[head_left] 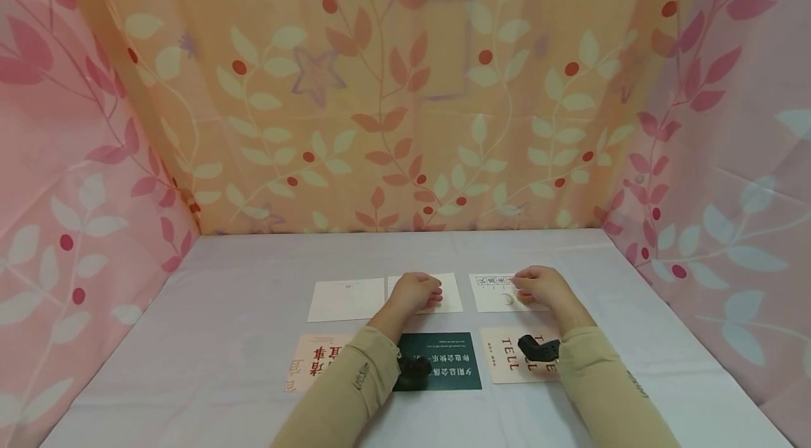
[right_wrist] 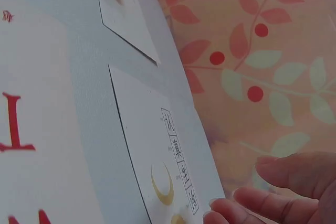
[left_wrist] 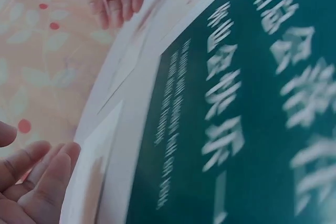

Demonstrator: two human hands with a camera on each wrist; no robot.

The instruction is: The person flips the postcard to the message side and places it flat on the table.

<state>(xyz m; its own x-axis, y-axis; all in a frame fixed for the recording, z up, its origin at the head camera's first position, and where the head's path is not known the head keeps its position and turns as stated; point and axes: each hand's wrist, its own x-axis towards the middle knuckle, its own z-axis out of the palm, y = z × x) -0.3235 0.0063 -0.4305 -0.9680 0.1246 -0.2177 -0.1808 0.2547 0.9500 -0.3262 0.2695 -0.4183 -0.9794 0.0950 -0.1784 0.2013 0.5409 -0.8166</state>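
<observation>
My left hand (head_left: pixel 415 292) hovers over a white card (head_left: pixel 448 291) in the back row's middle, its fingers loosely bent with nothing between them. Over the back-right card (head_left: pixel 488 301), printed with boxed characters and a yellow crescent, is my right hand (head_left: pixel 543 286). In the right wrist view its fingers (right_wrist: pixel 262 203) are relaxed beside that card's edge. A green card (head_left: pixel 453 360) with white lettering lies below my left wrist. Under the right wrist is a cream card (head_left: pixel 497 363) with red letters, partly hidden.
Another white card (head_left: pixel 347 300) lies at the back left. In front of it, a pinkish card (head_left: pixel 310 356) with red characters is partly covered by the left sleeve (head_left: pixel 355 384). All rest on a white-covered table (head_left: pixel 209 335), enclosed by leaf-patterned curtains (head_left: pixel 380 82).
</observation>
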